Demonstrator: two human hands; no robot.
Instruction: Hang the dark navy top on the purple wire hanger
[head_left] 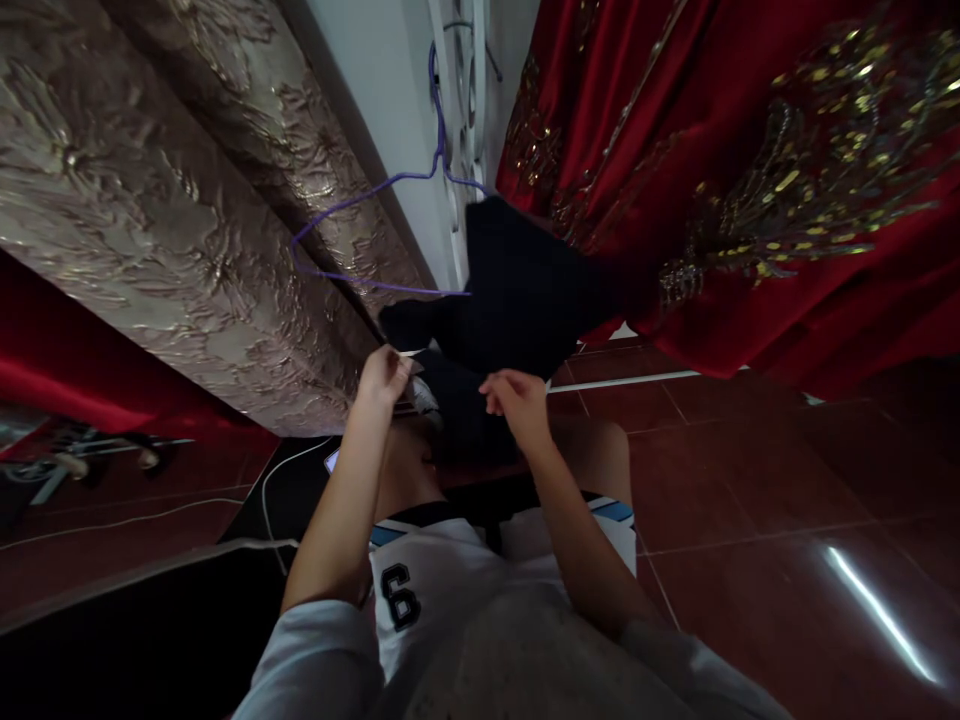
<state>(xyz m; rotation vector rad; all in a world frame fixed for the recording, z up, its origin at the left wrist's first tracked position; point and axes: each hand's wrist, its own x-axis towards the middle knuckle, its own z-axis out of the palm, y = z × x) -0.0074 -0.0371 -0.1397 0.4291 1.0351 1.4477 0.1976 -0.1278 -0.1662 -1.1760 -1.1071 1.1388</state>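
A dark navy garment [517,290], apparently a shirt, hangs from the right side of a purple hanger [352,200]. The hanger's left arm is bare. Lower down, the cloth falls between my knees, with a pale patch on its left side. My left hand [386,374] is closed in a pinch at the garment's lower left edge. In front of the lower cloth, my right hand [517,398] has its fingers curled together at the fabric. The exact grip of each hand is hard to see in the dim light.
The hanger hooks onto a white metal frame [457,130] by the wall. A beige textured curtain [187,220] hangs at left, red sequined cloth [720,180] at right. A white cable [270,480] crosses the black surface [247,510] at left. Below is red tiled floor [750,480].
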